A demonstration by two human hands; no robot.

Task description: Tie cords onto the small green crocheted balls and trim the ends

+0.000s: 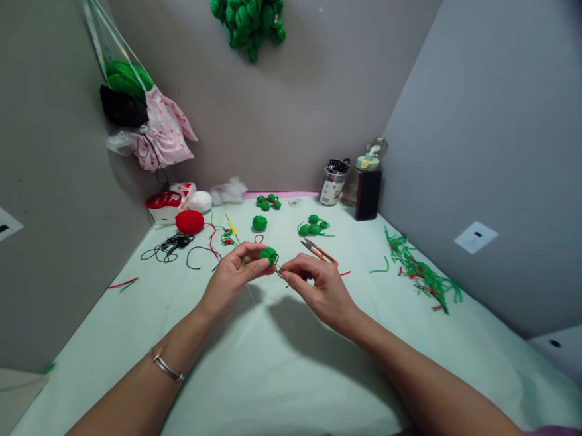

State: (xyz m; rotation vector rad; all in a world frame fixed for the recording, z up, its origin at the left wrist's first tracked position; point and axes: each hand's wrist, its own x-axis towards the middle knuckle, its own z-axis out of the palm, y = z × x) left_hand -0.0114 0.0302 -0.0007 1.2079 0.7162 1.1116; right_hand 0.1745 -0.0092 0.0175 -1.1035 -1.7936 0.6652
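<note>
A small green crocheted ball (268, 255) is pinched between the thumb and fingers of my left hand (239, 265), held above the table. Black yarn (277, 262) runs off the ball's right side. My right hand (320, 286) is closed just to the right, thumb and forefinger pinching the black yarn; whether a needle is also between them is too small to tell. Just behind my right hand lie thread snips (319, 251) with orange handles. Beyond my left hand are a yellow-handled crochet hook (231, 225) and a loose green ball (259, 223).
Green crocheted clusters (313, 226) lie farther back. Tangled black yarn (168, 247) and a red yarn ball (189, 222) are at left; green and red yarn scraps (424, 275) at right. A pen cup (332, 186) and a phone (368, 195) stand by the back wall.
</note>
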